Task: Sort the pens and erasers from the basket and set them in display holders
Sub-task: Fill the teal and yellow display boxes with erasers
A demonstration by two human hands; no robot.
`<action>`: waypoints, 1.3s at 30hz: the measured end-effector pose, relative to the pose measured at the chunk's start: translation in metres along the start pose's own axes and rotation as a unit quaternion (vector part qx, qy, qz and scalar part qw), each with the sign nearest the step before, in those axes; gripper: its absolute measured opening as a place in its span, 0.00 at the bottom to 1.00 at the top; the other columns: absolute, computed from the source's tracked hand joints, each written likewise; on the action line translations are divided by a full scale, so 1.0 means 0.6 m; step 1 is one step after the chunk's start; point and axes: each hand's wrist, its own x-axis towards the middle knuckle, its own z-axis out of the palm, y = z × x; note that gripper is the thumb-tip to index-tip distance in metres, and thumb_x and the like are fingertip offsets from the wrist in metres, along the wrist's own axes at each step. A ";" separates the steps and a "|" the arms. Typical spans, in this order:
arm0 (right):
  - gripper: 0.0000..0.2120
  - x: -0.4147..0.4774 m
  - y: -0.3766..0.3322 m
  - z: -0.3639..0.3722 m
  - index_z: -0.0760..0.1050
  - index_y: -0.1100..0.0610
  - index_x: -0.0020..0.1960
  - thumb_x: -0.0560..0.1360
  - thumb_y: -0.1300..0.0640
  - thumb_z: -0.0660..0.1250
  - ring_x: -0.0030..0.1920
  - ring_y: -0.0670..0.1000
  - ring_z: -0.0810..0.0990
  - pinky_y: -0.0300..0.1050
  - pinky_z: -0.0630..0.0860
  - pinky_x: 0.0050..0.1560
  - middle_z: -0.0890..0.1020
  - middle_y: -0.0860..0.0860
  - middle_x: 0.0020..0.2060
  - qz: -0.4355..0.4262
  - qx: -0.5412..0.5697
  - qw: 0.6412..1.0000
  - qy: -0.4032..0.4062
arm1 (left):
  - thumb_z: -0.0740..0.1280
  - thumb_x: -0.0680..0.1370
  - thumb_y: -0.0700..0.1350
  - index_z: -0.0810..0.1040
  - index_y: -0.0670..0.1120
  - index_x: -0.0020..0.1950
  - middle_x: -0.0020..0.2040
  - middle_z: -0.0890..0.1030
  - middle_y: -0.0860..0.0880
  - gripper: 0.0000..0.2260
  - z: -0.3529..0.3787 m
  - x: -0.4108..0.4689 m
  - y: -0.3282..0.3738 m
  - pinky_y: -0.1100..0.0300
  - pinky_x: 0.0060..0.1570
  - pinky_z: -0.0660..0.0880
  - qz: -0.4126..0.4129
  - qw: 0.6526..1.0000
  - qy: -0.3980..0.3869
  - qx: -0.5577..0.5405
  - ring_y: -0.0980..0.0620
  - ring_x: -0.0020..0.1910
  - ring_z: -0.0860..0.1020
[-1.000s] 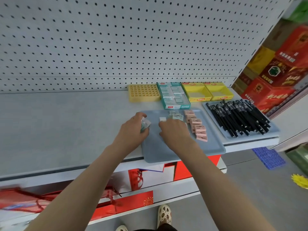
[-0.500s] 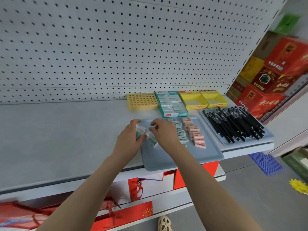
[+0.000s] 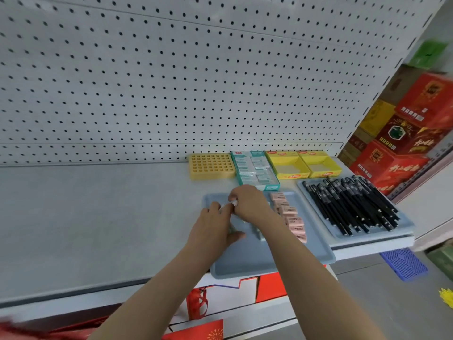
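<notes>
Both hands meet over the left part of a grey-blue tray [image 3: 269, 263]. My left hand [image 3: 213, 227] curls around a small stack of green-wrapped erasers, mostly hidden in its palm. My right hand [image 3: 250, 204] pinches a green-wrapped eraser [image 3: 232, 202] against that stack. More green erasers [image 3: 259, 234] lie under my right wrist. A row of pink erasers [image 3: 291, 217] lies on the tray's right side. Behind it stands a teal display box [image 3: 255, 170] holding green erasers, two yellow display boxes [image 3: 304, 165] and a yellow grid pen holder [image 3: 212, 166]. Black pens [image 3: 350, 204] fill a second tray.
The grey shelf [image 3: 98, 217] runs far to the left, backed by a white pegboard wall [image 3: 171, 82]. Red and yellow cartons [image 3: 404, 133] are stacked at the right. Red gift bags [image 3: 198, 305] sit on the shelf below, and a blue floor mat [image 3: 404, 263] lies at lower right.
My right hand has moved left from the tray's erasers to my left hand, bringing an eraser to the stack held there. The camera has tilted upward.
</notes>
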 end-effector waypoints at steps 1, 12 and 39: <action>0.11 0.005 0.011 -0.008 0.82 0.55 0.54 0.73 0.59 0.68 0.56 0.53 0.78 0.44 0.72 0.54 0.82 0.53 0.53 0.009 0.028 0.999 0.015 | 0.68 0.74 0.60 0.58 0.50 0.76 0.59 0.71 0.46 0.36 0.001 0.005 0.001 0.56 0.54 0.70 0.000 1.000 -0.005 -0.008 0.44 0.56 0.73; 0.03 0.089 0.208 -0.086 0.78 0.54 0.48 0.75 0.58 0.70 0.35 0.51 0.83 0.45 0.77 0.39 0.84 0.52 0.33 0.107 0.265 0.941 0.180 | 0.63 0.71 0.34 0.65 0.49 0.74 0.67 0.69 0.47 0.31 -0.007 0.073 0.010 0.58 0.60 0.68 -0.048 0.998 -0.020 -0.047 0.44 0.62 0.72; 0.09 0.115 0.209 -0.072 0.80 0.57 0.54 0.77 0.65 0.67 0.37 0.51 0.83 0.44 0.82 0.48 0.84 0.57 0.39 -0.017 0.497 0.863 -0.089 | 0.72 0.74 0.36 0.70 0.53 0.62 0.53 0.78 0.53 0.22 -0.042 0.192 0.067 0.61 0.42 0.80 -0.135 0.918 0.115 -0.355 0.56 0.46 0.81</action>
